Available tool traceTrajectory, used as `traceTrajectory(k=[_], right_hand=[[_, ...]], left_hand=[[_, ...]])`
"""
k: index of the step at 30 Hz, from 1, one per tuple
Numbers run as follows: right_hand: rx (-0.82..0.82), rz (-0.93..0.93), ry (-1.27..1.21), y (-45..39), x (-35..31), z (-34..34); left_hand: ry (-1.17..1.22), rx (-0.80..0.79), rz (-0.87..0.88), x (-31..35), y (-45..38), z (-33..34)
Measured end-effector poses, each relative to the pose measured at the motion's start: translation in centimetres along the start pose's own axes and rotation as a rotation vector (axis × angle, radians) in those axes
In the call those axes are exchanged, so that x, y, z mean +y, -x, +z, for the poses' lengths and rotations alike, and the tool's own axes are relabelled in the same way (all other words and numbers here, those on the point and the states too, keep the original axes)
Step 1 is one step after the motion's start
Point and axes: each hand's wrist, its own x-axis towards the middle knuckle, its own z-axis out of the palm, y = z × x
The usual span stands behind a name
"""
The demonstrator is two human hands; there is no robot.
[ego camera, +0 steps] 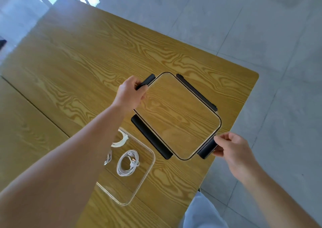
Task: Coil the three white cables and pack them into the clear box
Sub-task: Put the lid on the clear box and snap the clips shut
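Inside — white coiled cables [128, 163] in the clear box [148, 172], unlidded.

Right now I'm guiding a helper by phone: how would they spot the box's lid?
On the wooden table, look beyond the clear box holding white cables. The lid is the clear panel held between both hands; unlike the box, it has black clips on its edges.

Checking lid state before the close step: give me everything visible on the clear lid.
The clear lid is a transparent rounded rectangle with four dark latch flaps, one per side, all flipped outward. It is off the clear box, beyond it over the table. The left hand grips the far short-side flap; the right hand grips the near one.
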Motion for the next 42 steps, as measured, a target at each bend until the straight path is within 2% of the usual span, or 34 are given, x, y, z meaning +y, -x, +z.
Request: traceTrajectory(k=[10, 19, 28, 42], right_hand=[[-0.208, -0.034, -0.101, 4.3, -1.7, 4.3], [-0.326, 0.012, -0.007, 8.0, 0.8, 10.0], [-0.316, -0.025, 0.090, 10.3, 4.3, 13.7], [-0.281, -0.066, 0.169, 10.7, 5.9, 14.2]], left_hand=[[0.045, 0.167, -0.061, -4.3, 4.7, -7.2], [0.057, 0.242, -0.231, -11.1, 8.9, -11.7], [0.008, 0.225, -0.317, -17.0, 10.8, -13.1], [0.020, 0.133, -0.328, -18.8, 10.2, -12.2]])
